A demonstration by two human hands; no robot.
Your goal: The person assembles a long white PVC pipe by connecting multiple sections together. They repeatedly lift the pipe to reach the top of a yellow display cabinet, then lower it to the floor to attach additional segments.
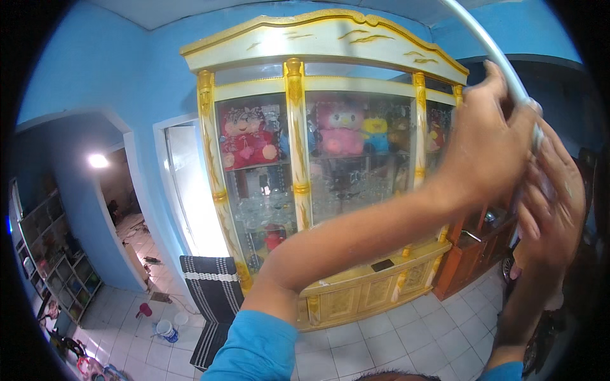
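We had smooth, slender, pale pole (pixel 488 40) in closed left grip (pixel 494 140), slanting up leftward from it; right grip (pixel 551 193) just below, closure unclear to us. Glass-fronted, gold-trimmed cabinet (pixel 356 174) stood beyond.

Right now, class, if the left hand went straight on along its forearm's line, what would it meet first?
The left hand would first meet the pale pole it appears to grip; beyond, a dark opening seems to follow, though depth is unclear.
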